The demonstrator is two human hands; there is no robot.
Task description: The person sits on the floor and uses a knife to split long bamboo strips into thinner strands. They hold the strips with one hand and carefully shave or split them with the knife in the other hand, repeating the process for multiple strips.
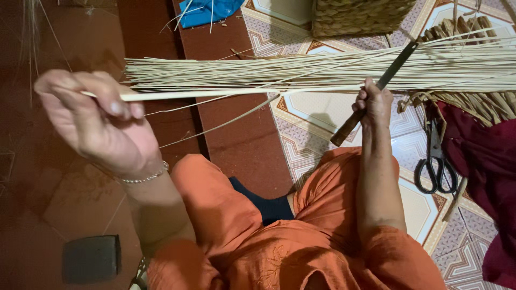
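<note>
We are sitting on the patterned tiled floor in orange clothing, and the biggest thing before us is the bundle of pale reed strips, which is lying crosswise over the floor's upper part and reaching to its right edge. Our left hand is pinching one reed strip between thumb and fingers, fingers closed on its near end, and holding it level just below the bundle. Our right hand is gripping the knife by its wooden handle, fist closed around it, blade slanting up across the strip. To shave well, we judge that we should be keeping the strip taut, the blade shallow and the stroke running away from the pinching fingers. A woven basket is standing at the floor's top edge, black scissors are lying by the right edge, and a blue plastic wrapper, its label not showing, is lying near the top.
</note>
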